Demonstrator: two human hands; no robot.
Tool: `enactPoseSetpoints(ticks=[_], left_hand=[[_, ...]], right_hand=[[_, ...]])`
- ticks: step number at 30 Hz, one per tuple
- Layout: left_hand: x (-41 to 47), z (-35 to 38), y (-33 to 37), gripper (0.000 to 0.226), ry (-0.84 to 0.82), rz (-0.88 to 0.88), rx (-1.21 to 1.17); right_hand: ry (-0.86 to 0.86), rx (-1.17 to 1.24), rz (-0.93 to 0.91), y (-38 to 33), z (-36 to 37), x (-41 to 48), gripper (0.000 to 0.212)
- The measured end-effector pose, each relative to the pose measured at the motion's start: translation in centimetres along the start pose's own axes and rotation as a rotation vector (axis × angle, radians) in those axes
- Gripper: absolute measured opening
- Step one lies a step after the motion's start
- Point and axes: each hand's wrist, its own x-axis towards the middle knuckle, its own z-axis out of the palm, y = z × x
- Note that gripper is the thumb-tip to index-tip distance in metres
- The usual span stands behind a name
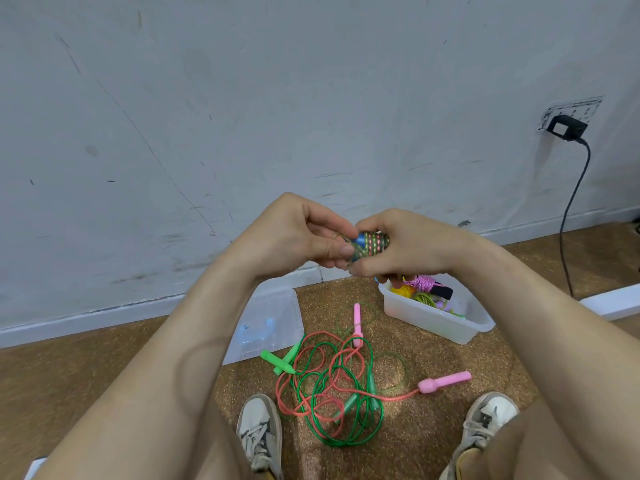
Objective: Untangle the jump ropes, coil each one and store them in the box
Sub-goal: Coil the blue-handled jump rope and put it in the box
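Observation:
Both hands meet in front of me around a small coiled multicoloured braided rope (pixel 372 244) with blue, green and pink strands. My right hand (pixel 408 247) grips the coil from the right. My left hand (pixel 298 233) pinches its left end between thumb and fingers. On the cork floor below lies a tangle of a green rope (pixel 346 403) and a pink-orange rope (pixel 304 386), with pink handles (pixel 445 382) and green handles (pixel 278 362). The clear plastic box (pixel 436 318) at the right holds several coiled ropes.
The box's clear lid (pixel 266 323) lies flat on the floor by the wall, left of the tangle. My two shoes (pixel 259 434) flank the tangle. A black cable (pixel 571 202) hangs from a wall socket at the right. A white skirting runs along the wall.

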Motion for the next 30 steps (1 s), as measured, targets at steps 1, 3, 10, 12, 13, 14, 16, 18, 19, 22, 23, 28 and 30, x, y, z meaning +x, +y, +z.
enactPoseSetpoints(ticks=[1, 3, 10, 12, 13, 14, 16, 18, 19, 22, 23, 28, 30], left_hand=[[0.0, 0.2, 0.0, 0.016, 0.043, 0.018, 0.059], [0.1, 0.5, -0.1, 0.011, 0.148, 0.085, 0.271], [0.5, 0.5, -0.5, 0.013, 0.259, 0.222, 0.624], [0.6, 1.0, -0.6, 0.015, 0.261, 0.195, 0.550], [0.7, 1.3, -0.6, 0.015, 0.271, 0.167, 0.488], [0.7, 1.5, -0.5, 0.013, 0.282, 0.132, 0.406], [0.8, 1.5, -0.5, 0.009, 0.293, 0.062, 0.192], [0.8, 1.3, -0.7, 0.006, 0.266, 0.021, -0.008], [0.7, 1.1, -0.8, 0.006, 0.239, 0.013, -0.073], [0.6, 0.6, -0.9, 0.013, 0.165, 0.018, -0.061], [0.6, 0.5, -0.9, 0.015, 0.161, 0.026, 0.000], [0.5, 0.2, -0.7, 0.013, 0.191, 0.048, 0.328], [0.4, 0.2, -0.5, 0.015, 0.188, 0.039, 0.364]], right_hand=[[-0.011, -0.015, -0.010, -0.1, 0.1, 0.0, 0.021], [-0.017, -0.044, -0.005, -0.1, 0.3, 0.1, 0.031], [0.062, -0.117, 0.016, -0.4, 0.5, 0.0, 0.041], [0.063, -0.149, 0.011, -0.5, 0.8, -0.1, 0.034], [0.063, -0.164, 0.005, -0.5, 0.9, 0.0, 0.031], [0.065, -0.170, 0.002, -0.6, 1.0, 0.0, 0.029], [0.064, -0.125, 0.020, -0.6, 0.8, 0.1, 0.027], [0.055, -0.055, 0.046, -0.5, 0.5, 0.1, 0.031], [0.053, -0.037, 0.056, -0.4, 0.3, 0.1, 0.031], [0.062, -0.040, 0.076, -0.1, -0.3, -0.1, 0.029], [0.066, -0.041, 0.082, 0.0, -0.5, -0.1, 0.029], [0.027, -0.015, 0.094, 0.1, -0.9, -0.3, 0.027], [0.022, -0.044, 0.093, 0.0, -1.0, -0.4, 0.025]])
